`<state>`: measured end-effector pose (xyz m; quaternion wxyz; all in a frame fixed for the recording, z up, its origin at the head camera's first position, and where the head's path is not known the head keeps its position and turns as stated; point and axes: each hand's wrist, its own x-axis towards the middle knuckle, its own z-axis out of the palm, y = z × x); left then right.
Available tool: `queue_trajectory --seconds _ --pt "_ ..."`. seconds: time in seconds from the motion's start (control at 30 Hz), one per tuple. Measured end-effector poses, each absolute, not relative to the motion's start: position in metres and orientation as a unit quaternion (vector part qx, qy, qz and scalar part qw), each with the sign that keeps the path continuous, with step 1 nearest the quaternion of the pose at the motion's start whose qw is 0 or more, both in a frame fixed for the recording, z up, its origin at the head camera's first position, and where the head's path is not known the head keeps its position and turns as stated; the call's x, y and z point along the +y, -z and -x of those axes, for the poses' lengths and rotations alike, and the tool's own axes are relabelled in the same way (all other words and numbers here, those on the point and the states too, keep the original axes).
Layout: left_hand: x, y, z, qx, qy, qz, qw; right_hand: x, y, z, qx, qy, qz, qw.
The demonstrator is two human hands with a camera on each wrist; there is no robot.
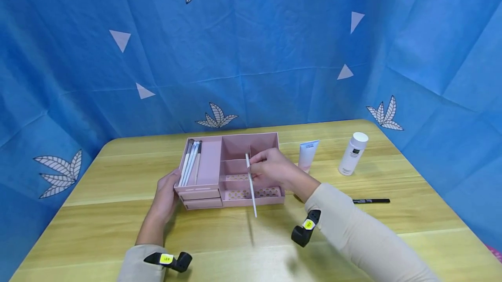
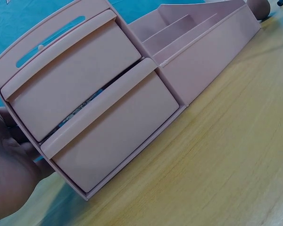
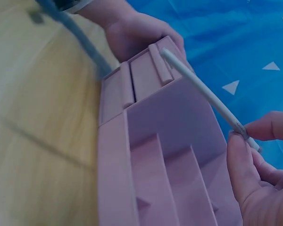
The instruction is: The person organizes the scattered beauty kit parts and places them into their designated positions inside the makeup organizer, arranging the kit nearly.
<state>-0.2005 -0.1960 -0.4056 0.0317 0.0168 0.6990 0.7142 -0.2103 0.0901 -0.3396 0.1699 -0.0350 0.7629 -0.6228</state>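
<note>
A pink desktop organizer (image 1: 208, 155) stands on the table, with two drawers at its front left and open compartments on the right. Against its left side rests my left hand (image 1: 166, 188); in the left wrist view that hand (image 2: 14, 160) touches the side wall beside the drawers. My right hand (image 1: 268, 166) is above the compartments, thumb and fingers pinching a slim white makeup brush (image 1: 252, 190) near its upper end. Its long handle (image 3: 203, 89) slants down past the organizer's front edge. Several makeup brushes (image 1: 191, 160) lie in the organizer's top left tray.
Right of the organizer stand a pale squeeze tube (image 1: 307, 154) and a white bottle (image 1: 351, 155). A black pencil-like stick (image 1: 371, 201) lies near the right sleeve (image 1: 353, 221). Blue patterned cloth (image 1: 251, 55) hangs behind the wooden table (image 1: 129, 160).
</note>
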Motion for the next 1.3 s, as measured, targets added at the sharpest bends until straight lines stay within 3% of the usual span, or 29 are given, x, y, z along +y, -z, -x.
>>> queue_trajectory --seconds 0.73,1.3 --pt "-0.196 0.410 0.203 0.700 -0.713 -0.020 0.039 0.013 0.318 0.263 0.719 0.665 0.015 0.202" --pt "-0.198 0.409 0.202 0.699 -0.714 -0.028 0.023 -0.021 0.315 0.283 0.792 0.594 -0.009 0.138"
